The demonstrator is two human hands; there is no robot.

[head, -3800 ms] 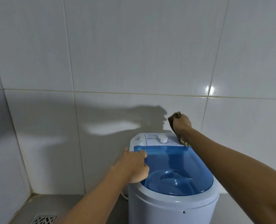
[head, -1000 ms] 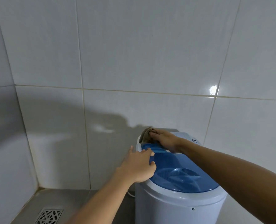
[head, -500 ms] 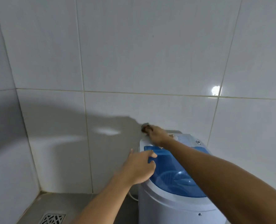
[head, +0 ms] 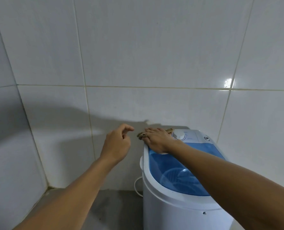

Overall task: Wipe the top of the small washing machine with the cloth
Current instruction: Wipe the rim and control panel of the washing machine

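Standing against the white tiled wall [head: 138, 47] was the small washing machine [head: 179, 211], a white drum-shaped unit that serves as the landmark for this entry. Its top carried a translucent blue lid [head: 184, 173] toward the near side and a white control panel [head: 190, 136] toward the wall side, with a round white dial [head: 179, 134] on that panel. The right hand [head: 157, 140] lay palm down across the far left corner of the machine's top, fingers spread flat, pressing the cloth [head: 141, 135] against the panel; its grip was a flat press rather than a closed fist, and the brownish cloth showed only as a bunched edge poking out past the fingertips over the machine's left rim and as a small scrap beside the dial. The right forearm crossed over the blue lid from the near right. The left hand [head: 117, 143] hung in the air just left of the machine, apart from it and touching nothing, its grip loosely half curled with the index finger and thumb extended toward the cloth and nothing held. A thin white cord [head: 136, 188] looped down the wall-side left of the machine's body. A small screw head [head: 204, 212] sat on the machine's front below the lid. The grey floor [head: 113, 209] ran left of the machine to the corner of the two tiled walls. A bright light glare [head: 228, 83] marked the tile above and right of the machine.
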